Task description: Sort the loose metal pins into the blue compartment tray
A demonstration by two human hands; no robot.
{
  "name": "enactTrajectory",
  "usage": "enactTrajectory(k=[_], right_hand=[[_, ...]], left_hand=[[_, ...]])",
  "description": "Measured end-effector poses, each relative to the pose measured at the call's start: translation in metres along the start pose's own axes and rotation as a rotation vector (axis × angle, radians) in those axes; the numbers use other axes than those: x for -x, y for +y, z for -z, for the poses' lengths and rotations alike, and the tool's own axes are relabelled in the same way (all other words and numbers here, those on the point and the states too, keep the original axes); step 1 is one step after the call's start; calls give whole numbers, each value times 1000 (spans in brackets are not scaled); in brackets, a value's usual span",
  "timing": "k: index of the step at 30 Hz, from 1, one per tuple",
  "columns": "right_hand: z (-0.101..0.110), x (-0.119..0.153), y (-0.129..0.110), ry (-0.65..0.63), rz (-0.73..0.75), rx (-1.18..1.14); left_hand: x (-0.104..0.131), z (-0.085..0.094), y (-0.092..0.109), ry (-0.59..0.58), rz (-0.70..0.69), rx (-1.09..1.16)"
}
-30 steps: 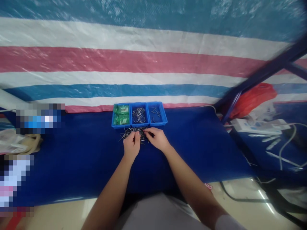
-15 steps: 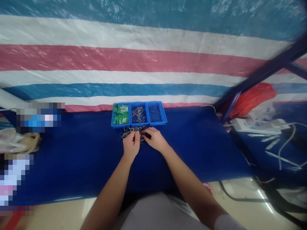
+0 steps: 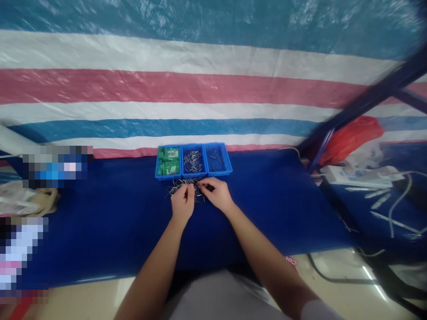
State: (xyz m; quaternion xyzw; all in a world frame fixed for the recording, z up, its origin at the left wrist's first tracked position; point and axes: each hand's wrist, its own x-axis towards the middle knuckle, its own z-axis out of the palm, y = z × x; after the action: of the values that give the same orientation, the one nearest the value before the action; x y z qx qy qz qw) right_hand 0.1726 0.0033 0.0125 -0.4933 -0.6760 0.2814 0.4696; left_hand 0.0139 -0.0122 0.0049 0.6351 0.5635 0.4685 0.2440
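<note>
Holding green packets point(image 3: 169, 162) and pins point(image 3: 192, 161), blue bins point(image 3: 194, 175) sit beyond curled left hand point(image 3: 183, 202) and right hand point(image 3: 218, 193), grip unclear

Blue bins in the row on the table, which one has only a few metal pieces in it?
The right-hand blue bin: just a handful lie scattered on its bottom, while the middle one holds many and the left one holds green packets.

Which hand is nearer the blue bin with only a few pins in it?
Right. The right hand is just in front of that bin; the left hand is farther left, at the loose pile.
</note>
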Motion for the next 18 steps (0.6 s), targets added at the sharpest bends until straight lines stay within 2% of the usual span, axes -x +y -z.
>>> enactTrajectory(k=[8, 13, 18], right_hand=[[-1, 2, -6, -6, -85, -142], [-1, 2, -5, -6, -65, -164], [-1, 1, -3, 1, -66, -224]], left_hand=[[-1, -1, 4, 1, 7, -12], [-1, -2, 8, 25, -18, 7], [-1, -2, 6, -4, -50, 20]])
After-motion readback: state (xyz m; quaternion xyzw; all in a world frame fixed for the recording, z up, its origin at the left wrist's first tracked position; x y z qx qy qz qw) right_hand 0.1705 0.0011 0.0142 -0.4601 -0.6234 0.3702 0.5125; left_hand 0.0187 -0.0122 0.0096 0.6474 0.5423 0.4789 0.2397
